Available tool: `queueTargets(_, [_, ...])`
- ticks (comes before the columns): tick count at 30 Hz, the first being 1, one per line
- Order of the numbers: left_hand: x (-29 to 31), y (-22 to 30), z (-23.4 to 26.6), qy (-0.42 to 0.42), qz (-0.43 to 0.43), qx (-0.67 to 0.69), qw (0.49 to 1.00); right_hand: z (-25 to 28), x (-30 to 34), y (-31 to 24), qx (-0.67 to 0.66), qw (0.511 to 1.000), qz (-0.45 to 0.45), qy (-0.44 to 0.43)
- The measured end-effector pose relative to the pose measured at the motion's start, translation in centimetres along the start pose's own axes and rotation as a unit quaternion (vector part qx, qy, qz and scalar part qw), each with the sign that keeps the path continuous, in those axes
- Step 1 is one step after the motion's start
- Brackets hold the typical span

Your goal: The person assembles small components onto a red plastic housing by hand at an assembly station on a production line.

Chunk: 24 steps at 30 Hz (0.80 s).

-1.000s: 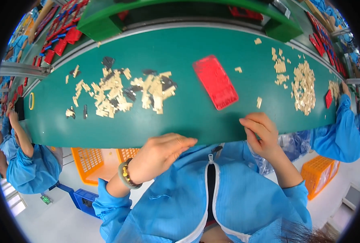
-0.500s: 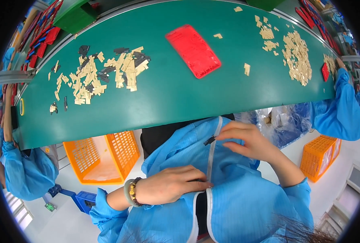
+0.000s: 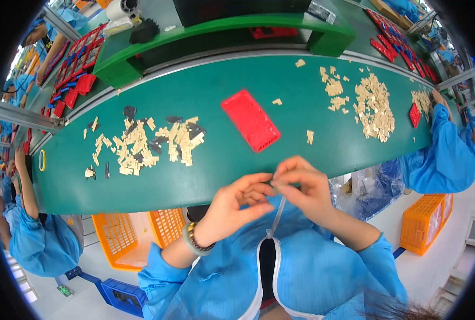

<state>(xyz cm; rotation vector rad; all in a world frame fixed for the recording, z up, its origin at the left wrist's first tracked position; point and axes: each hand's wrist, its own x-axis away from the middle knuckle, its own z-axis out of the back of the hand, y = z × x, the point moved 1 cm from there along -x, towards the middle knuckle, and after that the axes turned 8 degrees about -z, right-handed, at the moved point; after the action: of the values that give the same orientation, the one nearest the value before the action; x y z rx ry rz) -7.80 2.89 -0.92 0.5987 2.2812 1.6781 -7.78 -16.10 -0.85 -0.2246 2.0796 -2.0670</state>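
My left hand (image 3: 237, 202) and my right hand (image 3: 304, 189) meet at the fingertips in front of the table's near edge. The right thumb and fingers are pinched together, and the left fingers are curled against them. Only a dark speck shows between the fingertips; the fingers hide the rest. Beyond my hands a red rectangular tray-like piece (image 3: 251, 121) lies slanted on the green table (image 3: 205, 184). Off to the left are loose piles of small cream pieces (image 3: 133, 148) mixed with black pieces (image 3: 155, 145).
More cream pieces (image 3: 373, 109) lie in a pile at the right. A green shelf (image 3: 221, 32) spans the far side. Orange crates (image 3: 424, 226) stand on the floor at both sides. Co-workers in blue sleeves (image 3: 443, 154) sit left and right. A yellow ring (image 3: 42, 160) lies far left.
Both hands have moved up toward the table and come together. The small black piece seen in my right fingers is now mostly hidden. The view has tilted up, showing the shelf.
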Motion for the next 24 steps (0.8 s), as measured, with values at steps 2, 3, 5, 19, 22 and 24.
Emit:
queueTargets(2, [-1.4,0.1,0.2,0.005,0.019,0.083,0.996,-0.4,-1.8,0.2,-0.071,0.997,-0.024,0.002])
queueTargets(3, [-2.3,0.0,0.7,0.003,0.008,0.087,0.996,-0.5,-2.7,0.4,-0.144,0.988,-0.055,0.005])
queueTargets(5, [-3.3,0.3,1.2,0.018,-0.004,0.07,0.997,-0.2,-4.0,0.0,-0.08,0.996,-0.027,0.033])
queueTargets(19, [-5.5,3.5,2.3,0.061,-0.327,-0.409,0.85,1.1,-6.5,-1.5,0.147,0.978,0.142,-0.048])
queueTargets(22, [-5.9,3.6,2.6,-0.015,-0.366,-0.386,0.847,1.8,-6.5,-1.5,0.127,0.986,0.077,-0.072])
queueTargets(24, [-5.8,3.7,2.4,-0.047,-0.362,-0.34,0.867,2.7,-6.5,-1.1,0.179,0.98,0.077,-0.028])
